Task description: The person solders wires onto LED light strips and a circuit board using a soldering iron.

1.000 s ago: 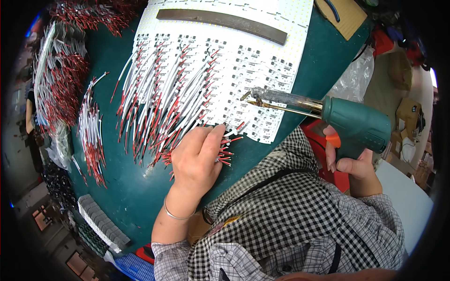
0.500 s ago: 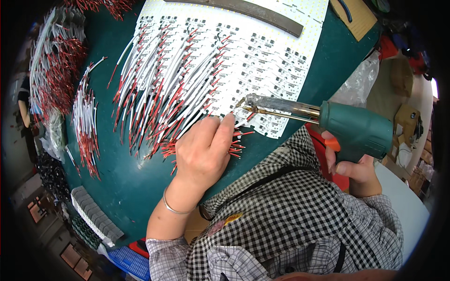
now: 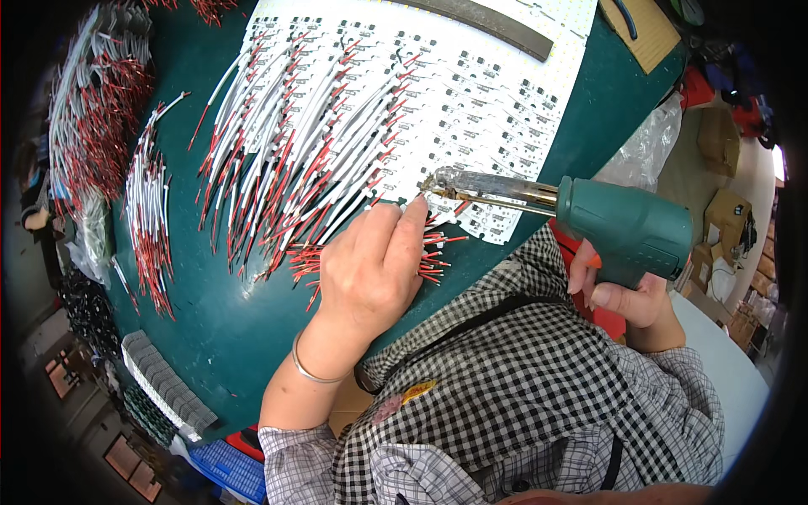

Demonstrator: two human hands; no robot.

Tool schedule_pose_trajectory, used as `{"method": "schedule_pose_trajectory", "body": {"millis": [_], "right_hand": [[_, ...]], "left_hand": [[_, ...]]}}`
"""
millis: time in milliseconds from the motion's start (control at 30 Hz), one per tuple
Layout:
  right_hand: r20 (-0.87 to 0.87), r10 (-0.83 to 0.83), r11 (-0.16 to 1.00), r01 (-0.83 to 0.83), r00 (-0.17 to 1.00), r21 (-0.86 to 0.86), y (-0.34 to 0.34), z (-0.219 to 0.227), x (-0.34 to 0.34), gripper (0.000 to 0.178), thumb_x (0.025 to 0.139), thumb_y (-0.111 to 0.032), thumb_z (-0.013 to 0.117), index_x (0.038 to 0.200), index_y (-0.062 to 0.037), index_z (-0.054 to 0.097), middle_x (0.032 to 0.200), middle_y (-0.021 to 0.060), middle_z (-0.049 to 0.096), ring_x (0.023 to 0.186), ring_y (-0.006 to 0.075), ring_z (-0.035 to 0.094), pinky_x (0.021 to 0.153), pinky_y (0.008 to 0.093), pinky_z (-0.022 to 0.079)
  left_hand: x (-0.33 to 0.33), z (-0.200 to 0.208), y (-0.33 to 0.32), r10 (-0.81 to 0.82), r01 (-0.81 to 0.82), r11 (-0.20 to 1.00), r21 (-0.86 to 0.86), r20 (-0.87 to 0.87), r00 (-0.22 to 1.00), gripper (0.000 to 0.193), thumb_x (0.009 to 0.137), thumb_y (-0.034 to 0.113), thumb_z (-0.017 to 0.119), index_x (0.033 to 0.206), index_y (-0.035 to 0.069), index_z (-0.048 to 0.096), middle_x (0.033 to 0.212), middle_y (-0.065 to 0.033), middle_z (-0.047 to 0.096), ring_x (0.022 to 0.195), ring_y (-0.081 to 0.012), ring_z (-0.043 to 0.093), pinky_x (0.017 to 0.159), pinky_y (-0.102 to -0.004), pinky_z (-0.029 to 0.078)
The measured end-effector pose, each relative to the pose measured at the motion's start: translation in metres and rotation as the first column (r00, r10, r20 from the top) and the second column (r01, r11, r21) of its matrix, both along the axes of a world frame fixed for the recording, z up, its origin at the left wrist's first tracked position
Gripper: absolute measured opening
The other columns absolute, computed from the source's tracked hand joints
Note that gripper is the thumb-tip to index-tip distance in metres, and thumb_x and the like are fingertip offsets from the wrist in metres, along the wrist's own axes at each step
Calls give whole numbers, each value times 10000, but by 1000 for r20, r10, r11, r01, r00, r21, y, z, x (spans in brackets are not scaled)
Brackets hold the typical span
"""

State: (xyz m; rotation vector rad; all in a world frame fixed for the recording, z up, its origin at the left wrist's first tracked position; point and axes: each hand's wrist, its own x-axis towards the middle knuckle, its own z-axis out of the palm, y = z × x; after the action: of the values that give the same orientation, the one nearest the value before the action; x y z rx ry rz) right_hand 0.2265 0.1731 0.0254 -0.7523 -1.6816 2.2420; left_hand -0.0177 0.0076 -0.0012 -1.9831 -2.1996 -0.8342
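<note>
Circuit board lies flat on the green counter, ahead of both hands, with a dark metal bar resting across its far part. I note one change over the last second: the left hand and the tip of the soldering gun have closed on each other, the index finger now just beside the tip over the near edge. The view itself has shifted slightly, so I judge this against the board. On its left part, columns of red-and-white wires slant toward the wearer; the columns further right show no such rows. My reading is that work stands at the first of those bare columns. Left fingers are curled together over a wire bundle; whether they pinch a single wire, I cannot tell. Right fingers wrap the gun's handle. I cannot confirm that the tip touches the board.
</note>
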Motion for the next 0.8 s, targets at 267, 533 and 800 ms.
{"method": "schedule_pose_trajectory", "body": {"millis": [267, 533, 800], "right_hand": [[63, 57, 997, -60, 996, 50, 2, 1, -1, 593, 747, -165, 707, 1231, 49, 440, 816, 184, 616, 613, 189, 598, 519, 254, 491], [58, -4, 1000, 4, 998, -11, 1, 5, -3, 536, 711, -145, 721, 1147, 62, 489, 765, 167, 604, 572, 174, 575, 485, 250, 469], [36, -61, 994, 64, 998, -91, 9, 18, 2, 575, 715, -156, 740, 1171, 100, 503, 977, 164, 598, 690, 172, 607, 521, 243, 488]], "left_hand": [[1, -1, 0, 7, -8, 1000, 16, 39, 999, 384, 628, -63, 620, 1011, -42, 618, 741, -86, 498, 554, -203, 522, 472, -310, 439], [0, 0, 0, 7, -8, 1000, 16, 36, 999, 369, 637, -61, 620, 1006, -45, 617, 743, -86, 500, 552, -200, 522, 466, -309, 435], [0, -1, 0, -1, 1, 1000, 8, 23, 1000, 345, 650, -60, 621, 994, -43, 622, 752, -93, 522, 564, -212, 536, 477, -312, 445]]}}
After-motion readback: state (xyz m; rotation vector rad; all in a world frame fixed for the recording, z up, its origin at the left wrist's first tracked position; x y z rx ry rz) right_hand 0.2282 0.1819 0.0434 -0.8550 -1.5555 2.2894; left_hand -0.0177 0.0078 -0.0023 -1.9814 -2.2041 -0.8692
